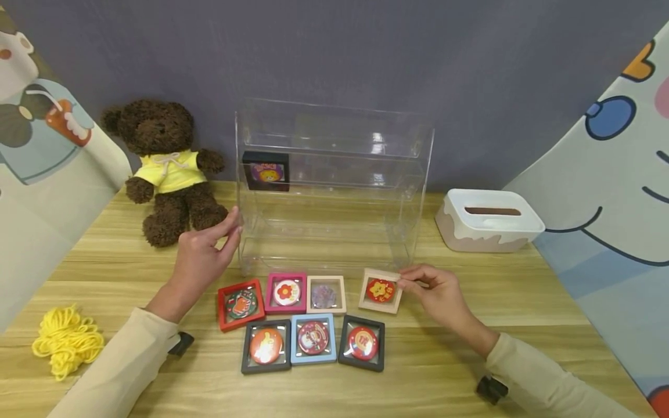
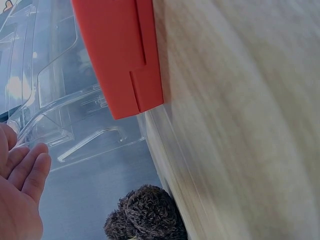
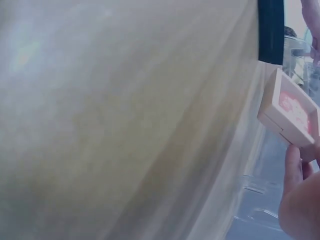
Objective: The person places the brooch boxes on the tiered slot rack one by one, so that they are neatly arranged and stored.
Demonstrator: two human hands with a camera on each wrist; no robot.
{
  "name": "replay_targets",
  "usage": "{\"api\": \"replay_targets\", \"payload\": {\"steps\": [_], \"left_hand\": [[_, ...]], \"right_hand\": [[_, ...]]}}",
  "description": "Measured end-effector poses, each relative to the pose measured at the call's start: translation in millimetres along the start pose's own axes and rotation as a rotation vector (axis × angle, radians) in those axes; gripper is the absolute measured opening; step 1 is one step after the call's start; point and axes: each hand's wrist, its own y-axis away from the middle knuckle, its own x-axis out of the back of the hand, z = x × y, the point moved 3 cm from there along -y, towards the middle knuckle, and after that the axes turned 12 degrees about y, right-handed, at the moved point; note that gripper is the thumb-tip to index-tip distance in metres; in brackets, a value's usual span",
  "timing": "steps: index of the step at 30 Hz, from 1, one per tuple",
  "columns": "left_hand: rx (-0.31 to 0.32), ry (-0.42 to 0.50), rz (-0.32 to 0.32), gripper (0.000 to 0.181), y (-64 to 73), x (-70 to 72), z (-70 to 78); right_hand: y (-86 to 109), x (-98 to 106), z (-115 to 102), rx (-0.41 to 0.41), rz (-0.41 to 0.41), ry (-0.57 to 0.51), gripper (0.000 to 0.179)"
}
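In the head view my right hand (image 1: 436, 296) pinches the right edge of a beige square badge frame (image 1: 370, 302) with a red badge and a yellow star. The right wrist view shows this beige frame (image 3: 274, 111) tilted, fingertips at its lower edge. On the other side, thumb and fingers of my left hand (image 1: 201, 255) pinch the left edge of a clear tiered display stand (image 1: 334, 212). A black badge frame (image 1: 266, 187) with a bear badge stands on that stand's upper left. The left wrist view has my left hand (image 2: 22, 190) at the clear plastic.
Before the stand lie a red frame (image 1: 225, 318), pink frame (image 1: 269, 293), another beige frame (image 1: 342, 310), blue frame (image 1: 313, 360) and two dark frames (image 1: 266, 368). A teddy bear (image 1: 162, 128), yellow yarn (image 1: 68, 342) and a tissue box (image 1: 491, 226) flank them.
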Motion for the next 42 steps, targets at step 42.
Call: {"api": "replay_targets", "payload": {"steps": [42], "left_hand": [[0.005,-0.006,-0.014,0.04,0.5,1.7,3.8]], "right_hand": [[-69.2,16,-33,-0.105,0.224,-0.305,0.008]]}}
